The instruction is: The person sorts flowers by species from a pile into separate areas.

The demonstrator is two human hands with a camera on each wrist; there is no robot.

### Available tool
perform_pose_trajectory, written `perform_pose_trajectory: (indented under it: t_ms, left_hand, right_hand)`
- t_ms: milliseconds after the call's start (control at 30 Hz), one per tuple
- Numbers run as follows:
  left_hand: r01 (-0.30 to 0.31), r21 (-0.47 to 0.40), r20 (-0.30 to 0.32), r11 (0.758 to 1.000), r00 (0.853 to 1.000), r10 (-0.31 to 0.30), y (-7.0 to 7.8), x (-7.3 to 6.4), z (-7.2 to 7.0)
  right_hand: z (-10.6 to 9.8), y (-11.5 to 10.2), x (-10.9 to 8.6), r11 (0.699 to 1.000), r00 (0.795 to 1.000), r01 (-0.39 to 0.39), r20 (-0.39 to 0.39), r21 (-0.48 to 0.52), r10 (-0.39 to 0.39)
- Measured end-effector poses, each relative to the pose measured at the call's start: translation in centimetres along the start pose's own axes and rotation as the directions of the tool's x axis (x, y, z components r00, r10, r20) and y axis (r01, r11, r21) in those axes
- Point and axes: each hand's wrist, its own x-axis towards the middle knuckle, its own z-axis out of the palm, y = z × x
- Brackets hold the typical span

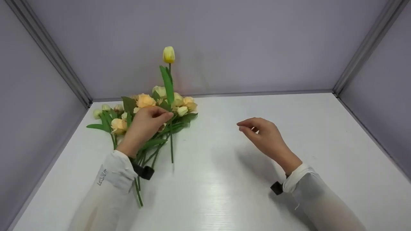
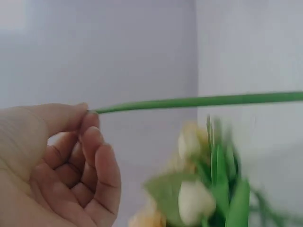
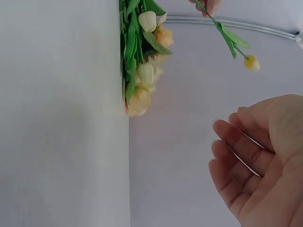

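One yellow tulip (image 1: 169, 86), bloom at eleven o'clock in the head view, is pinched by its stem in your left hand (image 1: 147, 123) at nine, above the flower pile (image 1: 146, 101); your right hand (image 1: 265, 136), just past three, holds nothing, fingers loosely curved.

Tulip (image 1: 169, 86), 11 o'clock: petals (image 1: 169, 54) smooth, soft sheen; leaf (image 1: 167, 80) smooth, plastic-looking. Roses (image 1: 146, 100), between 9 and 10 o'clock: matt, cloth-like. Tabletop (image 1: 212, 195): smooth, glossy at 6, faint wood-like grain. Back wall (image 1: 231, 38), 12: smooth, matt. Corner rails (image 1: 367, 45), 10 and 2: metal, dull. Sleeves (image 1: 99, 199), 8 and 4: thin, creased; cloth or plastic unclear.
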Motion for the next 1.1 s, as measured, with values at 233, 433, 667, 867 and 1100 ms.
perform_pose_trajectory:
  t_ms: [233,433,667,867,1100]
  left_hand:
    - [-0.105,-0.307,-0.029,0.946,0.994,0.101,3.3,0.0,5.8]
    - [-0.183,-0.371,-0.006,0.911,0.981,0.195,5.2,0.3,9.1]
    - [-0.243,-0.397,0.0,0.885,0.964,0.265,6.1,0.5,10.6]
    - [-0.275,-0.361,0.022,0.891,0.953,0.303,6.5,0.4,11.1]
    - [-0.442,0.231,0.096,0.867,0.897,0.432,5.9,-0.9,11.3]
  right_hand:
    - [2.2,-2.7,0.5,0.943,0.987,-0.122,0.135,0.308,0.084]
    - [3.3,-3.9,0.9,0.909,0.98,-0.167,0.168,0.381,0.109]
    - [3.3,-4.2,0.8,0.893,0.987,-0.154,0.113,0.423,0.116]
    - [2.7,-4.1,0.7,0.889,0.991,-0.128,0.083,0.439,0.101]
    - [-1.8,-1.5,1.0,0.94,0.984,-0.177,0.039,0.291,0.174]
